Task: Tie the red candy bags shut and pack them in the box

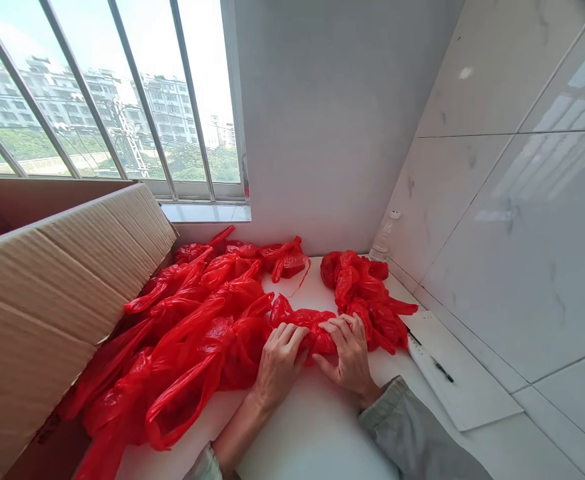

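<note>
A crumpled red plastic bag lies on the white tabletop in the middle of the head view. My left hand grips its near left side, fingers curled over the thin film. On the right part of the same bag, my right hand has its fingers bent round the plastic, with the thumb toward the left hand. What is inside the bag, if anything, is hidden. Against my left hand's side rests a large heap of knotted red plastic bags. A smaller bunch of red bags sits just beyond my right hand.
An open cardboard box stands at the left, with red plastic inside. To the right are a white sheet and a black pen. A clear plastic bottle stands in the back corner. A barred window and tiled wall bound the space.
</note>
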`<state>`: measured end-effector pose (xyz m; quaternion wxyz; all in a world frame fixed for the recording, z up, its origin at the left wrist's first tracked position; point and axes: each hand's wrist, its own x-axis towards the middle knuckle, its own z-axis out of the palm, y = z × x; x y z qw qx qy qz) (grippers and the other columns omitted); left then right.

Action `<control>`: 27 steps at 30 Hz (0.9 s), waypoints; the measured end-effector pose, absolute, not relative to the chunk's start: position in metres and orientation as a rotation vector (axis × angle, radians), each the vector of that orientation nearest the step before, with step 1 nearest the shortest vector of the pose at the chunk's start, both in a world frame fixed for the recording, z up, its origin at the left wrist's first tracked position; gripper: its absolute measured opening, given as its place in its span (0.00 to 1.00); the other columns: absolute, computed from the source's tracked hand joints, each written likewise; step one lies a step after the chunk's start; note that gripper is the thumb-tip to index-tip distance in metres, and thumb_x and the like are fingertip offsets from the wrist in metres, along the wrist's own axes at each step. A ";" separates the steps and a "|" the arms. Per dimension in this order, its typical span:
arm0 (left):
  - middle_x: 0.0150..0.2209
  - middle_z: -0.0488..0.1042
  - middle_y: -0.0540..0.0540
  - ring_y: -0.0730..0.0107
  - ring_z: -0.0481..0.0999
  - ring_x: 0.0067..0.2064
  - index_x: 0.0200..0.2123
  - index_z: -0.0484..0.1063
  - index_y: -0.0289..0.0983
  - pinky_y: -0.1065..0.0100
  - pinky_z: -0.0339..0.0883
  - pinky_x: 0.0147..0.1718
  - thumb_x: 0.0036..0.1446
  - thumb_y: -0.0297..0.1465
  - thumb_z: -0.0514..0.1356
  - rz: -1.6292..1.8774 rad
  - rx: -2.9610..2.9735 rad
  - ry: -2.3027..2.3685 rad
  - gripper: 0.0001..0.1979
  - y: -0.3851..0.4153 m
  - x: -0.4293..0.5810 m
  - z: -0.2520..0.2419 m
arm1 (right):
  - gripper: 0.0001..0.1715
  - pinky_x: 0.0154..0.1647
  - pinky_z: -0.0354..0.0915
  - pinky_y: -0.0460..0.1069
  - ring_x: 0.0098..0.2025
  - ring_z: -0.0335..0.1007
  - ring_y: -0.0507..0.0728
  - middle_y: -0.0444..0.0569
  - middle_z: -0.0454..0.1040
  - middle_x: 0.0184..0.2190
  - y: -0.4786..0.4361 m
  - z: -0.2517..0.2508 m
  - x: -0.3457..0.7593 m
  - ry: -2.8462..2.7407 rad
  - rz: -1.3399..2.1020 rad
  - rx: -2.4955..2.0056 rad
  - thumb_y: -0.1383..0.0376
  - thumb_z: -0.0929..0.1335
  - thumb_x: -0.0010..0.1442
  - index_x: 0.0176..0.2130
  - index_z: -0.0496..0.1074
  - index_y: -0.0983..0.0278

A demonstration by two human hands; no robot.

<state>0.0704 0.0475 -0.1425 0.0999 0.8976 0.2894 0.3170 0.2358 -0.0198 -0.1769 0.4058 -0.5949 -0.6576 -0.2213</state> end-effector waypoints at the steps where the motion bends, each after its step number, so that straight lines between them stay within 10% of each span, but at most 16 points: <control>1: 0.37 0.77 0.45 0.61 0.73 0.39 0.41 0.74 0.38 0.61 0.69 0.41 0.61 0.23 0.55 0.937 2.652 0.855 0.10 0.047 0.070 -0.139 | 0.17 0.62 0.54 0.65 0.50 0.66 0.65 0.52 0.76 0.44 -0.020 -0.176 0.235 -1.641 -0.575 -1.511 0.60 0.66 0.61 0.49 0.70 0.62; 27: 0.27 0.73 0.53 0.70 0.70 0.30 0.28 0.73 0.37 0.71 0.62 0.30 0.55 0.33 0.61 0.708 2.283 0.913 0.07 0.049 0.005 -0.036 | 0.08 0.43 0.67 0.52 0.41 0.71 0.58 0.53 0.74 0.37 -0.038 -0.158 0.278 -1.458 -0.812 -1.335 0.72 0.62 0.66 0.44 0.67 0.65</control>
